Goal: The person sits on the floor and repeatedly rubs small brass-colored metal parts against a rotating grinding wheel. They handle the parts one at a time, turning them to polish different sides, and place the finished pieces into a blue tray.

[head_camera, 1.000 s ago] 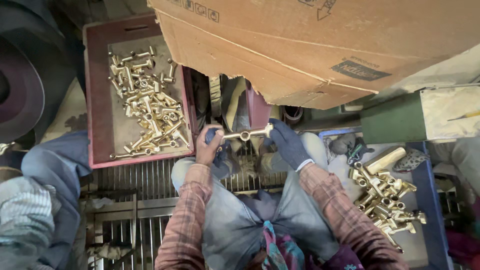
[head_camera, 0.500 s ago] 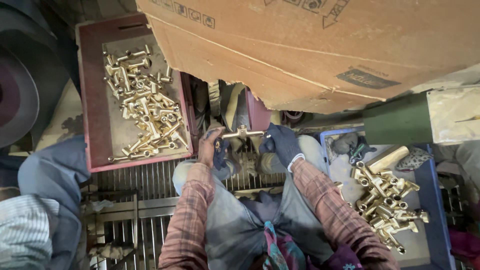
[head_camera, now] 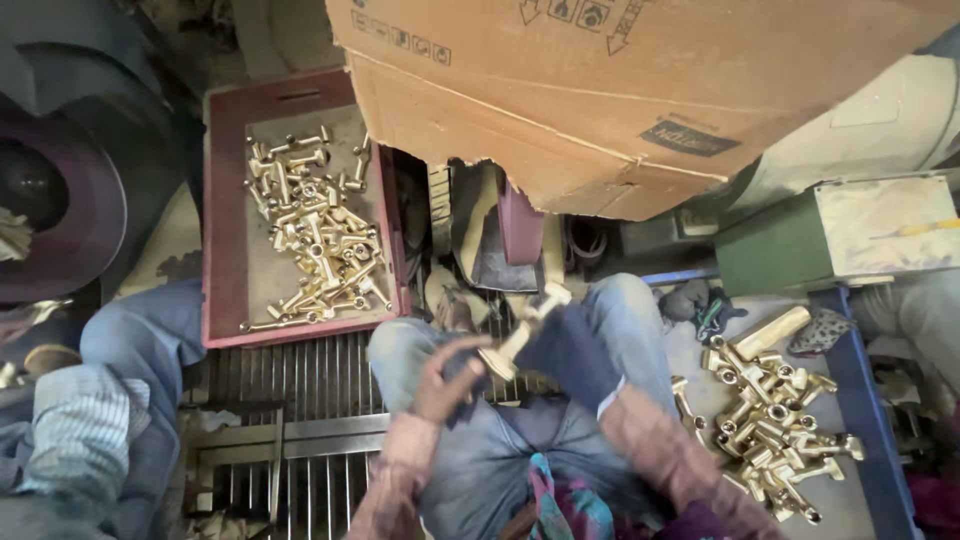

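Both my hands hold one T-shaped brass fitting [head_camera: 522,326] above my lap. My left hand [head_camera: 448,375], with dark cloth over the fingers, grips its lower end. My right hand [head_camera: 566,352], in a dark blue glove, holds the upper part. The fitting is tilted, its crossbar pointing up and to the right. My knees in blue jeans lie below it. A maroon crate [head_camera: 228,215] with several brass fittings [head_camera: 315,235] sits to my left. A blue tray [head_camera: 845,385] with several more brass fittings [head_camera: 775,415] sits to my right.
A large cardboard box [head_camera: 620,90] hangs over the top of the view. A green metal box [head_camera: 830,235] stands at right. A metal grate floor [head_camera: 290,400] lies under my legs. Another person's jeans leg and striped sleeve [head_camera: 90,430] are at left, beside a dark round wheel [head_camera: 50,215].
The fitting has turned from lying level between my hands to a tilted pose, and my hands have dropped lower toward my lap. The camera view has shifted to the left.
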